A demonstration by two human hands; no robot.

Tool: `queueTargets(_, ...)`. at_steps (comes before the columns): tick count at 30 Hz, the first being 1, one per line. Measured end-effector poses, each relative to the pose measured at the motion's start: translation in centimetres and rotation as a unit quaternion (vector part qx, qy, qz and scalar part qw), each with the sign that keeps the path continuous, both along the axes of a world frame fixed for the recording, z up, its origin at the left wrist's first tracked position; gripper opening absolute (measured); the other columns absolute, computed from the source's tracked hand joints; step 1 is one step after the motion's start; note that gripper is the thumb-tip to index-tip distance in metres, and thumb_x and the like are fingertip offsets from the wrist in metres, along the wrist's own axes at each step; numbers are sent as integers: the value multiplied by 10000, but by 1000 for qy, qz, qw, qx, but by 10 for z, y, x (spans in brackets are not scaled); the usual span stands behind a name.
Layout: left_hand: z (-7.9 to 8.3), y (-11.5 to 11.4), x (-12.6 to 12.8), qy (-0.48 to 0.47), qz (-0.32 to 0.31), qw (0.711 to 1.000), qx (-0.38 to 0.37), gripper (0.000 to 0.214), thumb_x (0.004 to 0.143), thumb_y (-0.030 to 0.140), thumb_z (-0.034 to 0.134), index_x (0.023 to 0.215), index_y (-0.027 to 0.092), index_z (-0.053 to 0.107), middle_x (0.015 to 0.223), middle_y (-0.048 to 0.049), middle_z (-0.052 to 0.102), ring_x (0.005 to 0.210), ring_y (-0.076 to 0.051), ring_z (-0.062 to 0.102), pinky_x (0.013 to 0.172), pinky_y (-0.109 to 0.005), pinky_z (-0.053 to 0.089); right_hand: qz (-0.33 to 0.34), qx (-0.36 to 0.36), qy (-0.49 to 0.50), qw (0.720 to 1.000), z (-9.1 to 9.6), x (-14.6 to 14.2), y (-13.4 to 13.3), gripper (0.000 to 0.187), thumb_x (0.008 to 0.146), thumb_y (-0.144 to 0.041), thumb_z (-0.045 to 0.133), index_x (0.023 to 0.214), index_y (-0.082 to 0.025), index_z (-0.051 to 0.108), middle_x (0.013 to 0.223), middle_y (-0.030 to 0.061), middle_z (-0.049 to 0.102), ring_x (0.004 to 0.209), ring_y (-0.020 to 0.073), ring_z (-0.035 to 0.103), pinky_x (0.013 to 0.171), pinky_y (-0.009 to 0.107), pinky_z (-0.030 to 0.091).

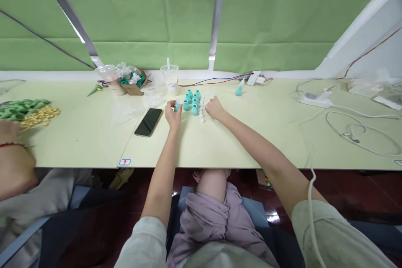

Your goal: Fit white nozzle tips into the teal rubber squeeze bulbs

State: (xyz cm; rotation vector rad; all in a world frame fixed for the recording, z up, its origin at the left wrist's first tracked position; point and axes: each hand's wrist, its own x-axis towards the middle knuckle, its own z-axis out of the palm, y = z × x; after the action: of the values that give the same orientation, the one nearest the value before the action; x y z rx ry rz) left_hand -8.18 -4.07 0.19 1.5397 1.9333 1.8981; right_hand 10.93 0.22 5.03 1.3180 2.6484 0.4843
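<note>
So the left hand [173, 115] is pinched around one small teal bulb [177, 107] and holds it upright just off the left edge of the bunch, thumb on the near side and fingers round the far side. The right hand [215, 109] sits knuckles-up on the other side, fingers curled down onto a row of white caps [202, 111]. Honestly can't tell if it's got one gripped or is just resting on them, they're too small. Between the two hands is the cluster of teal bulbs [192, 101], all standing with their necks pointing up, in a couple of rough rows running away from the person. The white caps line the right flank of that cluster, row going near-to-far, so the right hand is touching them while the left hand is further off with the cluster in between. The held bulb sits left of the caps, long axis vertical. It's all on the pale table [220, 146]. Further out, a black phone [148, 122] lies flat just left of the left hand, with a clear plastic cup [169, 77] and a cardboard box [134, 86] behind. There's a lone capped bulb [239, 89] back right and a white power strip [315, 99] with cables far right. Far left, a co-worker's arm [14, 163] is near a pile of green and yellow pieces [27, 112].
</note>
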Motion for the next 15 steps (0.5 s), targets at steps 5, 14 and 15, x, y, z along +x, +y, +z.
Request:
queueTargets(5,7,-8,11,109,-9,994,22,238,789,343,623,967,189,589,894,-49,614,816,-185,518,787,-317,399,9,1,56,998,14,4,-11,208,789,-108,543,933,-100,692,1008,159,681,1024,286,548,949,430,296)
queueTargets(14,9,-17,36,281,-93,954,47,290,846,397,547,1040,203,641,881,-86,610,874,-233,508,794,-371,390,54,-205,459,863,46,9,-33,317,795,-363,633,1085,-241,671,901,11,712,767,139,638,748,265,479)
queueTargets(15,8,-17,38,288,-98,951,44,291,848,395,541,1044,204,639,889,-89,613,884,-238,511,800,-377,391,48,-208,475,854,43,8,-33,287,755,-323,676,1019,-214,701,843,18,711,748,141,641,741,264,487)
